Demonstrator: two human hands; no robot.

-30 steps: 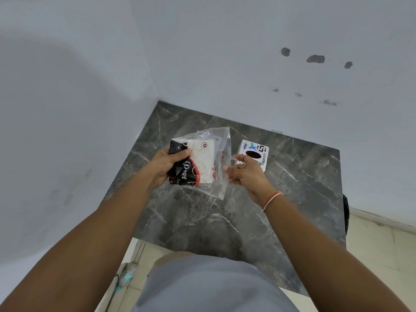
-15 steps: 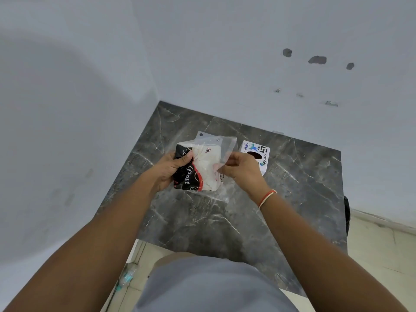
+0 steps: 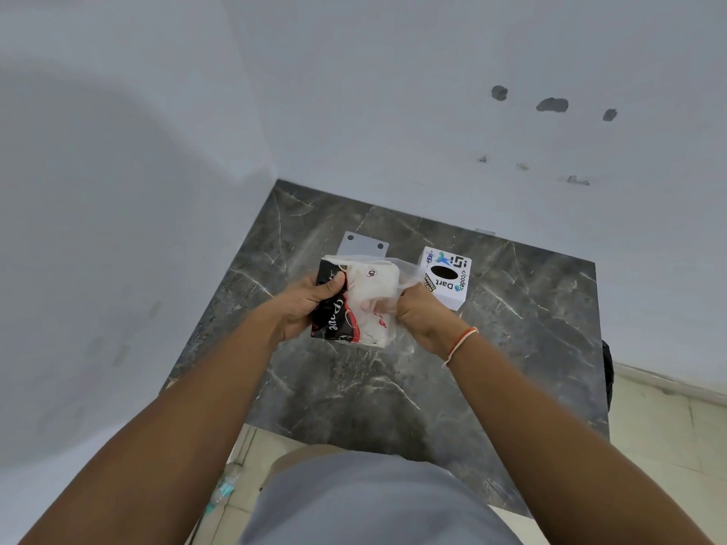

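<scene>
We see a dark grey marble tabletop (image 3: 393,387) set into the wall corner. Only one item sits flat on it: a white stickered box (image 3: 448,287), black oval hole on top, right rear.

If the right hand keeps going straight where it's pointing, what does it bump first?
Probably the folded cloth inside the clear bag that the right hand grips. The white box lies off to its side, though depth is unclear.

Left hand (image 3: 305,308) grips black-and-white folded cloth (image 3: 354,308) inside clear plastic bag (image 3: 397,269); right hand (image 3: 423,316) pinches bag over dark marble desk (image 3: 511,348).
</scene>
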